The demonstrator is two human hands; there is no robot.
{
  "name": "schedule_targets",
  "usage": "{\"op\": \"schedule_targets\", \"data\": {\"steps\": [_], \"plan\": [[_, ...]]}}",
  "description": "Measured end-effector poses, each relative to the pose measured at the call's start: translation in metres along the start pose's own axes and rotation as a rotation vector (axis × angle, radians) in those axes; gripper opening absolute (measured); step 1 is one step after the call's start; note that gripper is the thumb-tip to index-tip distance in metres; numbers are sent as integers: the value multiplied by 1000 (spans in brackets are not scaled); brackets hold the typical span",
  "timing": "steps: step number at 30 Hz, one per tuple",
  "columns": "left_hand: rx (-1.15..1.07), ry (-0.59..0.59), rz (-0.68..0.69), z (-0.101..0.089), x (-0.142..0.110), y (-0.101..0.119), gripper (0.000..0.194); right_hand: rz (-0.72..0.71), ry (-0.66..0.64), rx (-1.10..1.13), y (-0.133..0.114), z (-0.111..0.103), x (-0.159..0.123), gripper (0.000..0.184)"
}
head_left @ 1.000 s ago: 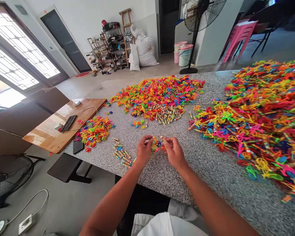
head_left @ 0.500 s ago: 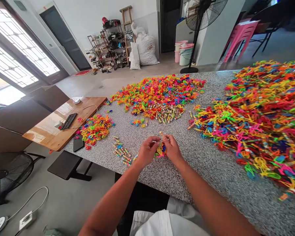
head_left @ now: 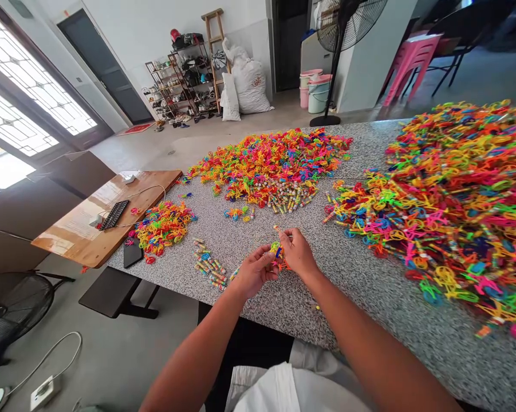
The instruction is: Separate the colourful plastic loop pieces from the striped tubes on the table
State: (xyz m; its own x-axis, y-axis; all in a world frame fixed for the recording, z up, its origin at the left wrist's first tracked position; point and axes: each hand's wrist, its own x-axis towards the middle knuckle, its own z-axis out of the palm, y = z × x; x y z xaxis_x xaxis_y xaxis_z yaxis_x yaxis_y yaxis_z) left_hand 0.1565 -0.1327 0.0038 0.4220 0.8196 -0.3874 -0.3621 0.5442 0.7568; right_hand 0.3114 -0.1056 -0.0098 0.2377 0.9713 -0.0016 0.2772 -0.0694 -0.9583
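Observation:
My left hand (head_left: 254, 270) and my right hand (head_left: 297, 252) meet over the speckled stone table (head_left: 369, 280), near its front edge. Both are pinched on a small cluster of bright plastic toy pieces (head_left: 276, 250), yellow, blue and orange; a thin stick pokes up above my right fingers. Just left of my left hand lies a short row of small patterned tubes (head_left: 208, 266). A small heap of coloured plastic rings (head_left: 163, 226) sits further left.
A wide pile of neon plastic pieces (head_left: 270, 160) lies at the table's far side, a much larger one (head_left: 455, 194) on the right. A wooden side table (head_left: 98, 220) with a keyboard stands at left. Fans, sacks and a shoe rack stand on the floor beyond.
My hands have drawn closer together around the small cluster and shifted slightly toward me. The view has drifted a little to the right.

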Motion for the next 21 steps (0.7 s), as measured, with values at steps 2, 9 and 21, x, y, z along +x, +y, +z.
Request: {"op": "schedule_targets", "data": {"steps": [2,9,21], "plan": [[-26,49,-1,-3,1,0,41,5,-7,-51,2,3,2,28],[-70,151,-41,0,3,2,27,-24,37,57,1,8,-4,35],[118,81,-122,-13,6,19,28,124,-154,283,13,12,-3,43]]}}
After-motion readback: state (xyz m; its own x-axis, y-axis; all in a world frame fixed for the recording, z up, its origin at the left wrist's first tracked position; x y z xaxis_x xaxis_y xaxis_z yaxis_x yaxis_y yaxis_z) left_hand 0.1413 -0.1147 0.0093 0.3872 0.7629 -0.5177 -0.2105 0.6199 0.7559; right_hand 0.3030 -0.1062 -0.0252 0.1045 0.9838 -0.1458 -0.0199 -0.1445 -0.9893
